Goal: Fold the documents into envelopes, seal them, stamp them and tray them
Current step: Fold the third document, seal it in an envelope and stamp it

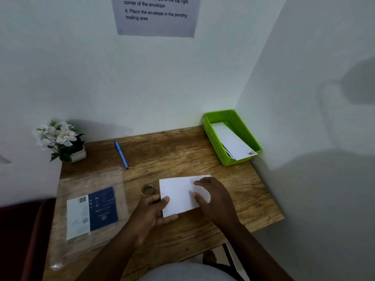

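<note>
A folded white paper [178, 194] lies on the wooden desk [203, 157] near its front middle. My left hand [154, 211] grips the paper's lower left edge, thumb on top. My right hand [213, 196] rests on the paper's right half, its fingers pressing down on it. At the back right corner stands a green tray [215, 138] holding white envelopes [233, 141], the top one with a small stamp at its near corner.
A roll of clear tape [148, 190] sits just left of the paper. A clear plastic sleeve [89, 211] with a blue-and-white leaflet lies at the left. A blue pen [121, 154] and a pot of white flowers [60, 140] are at the back left. Walls close in behind and to the right.
</note>
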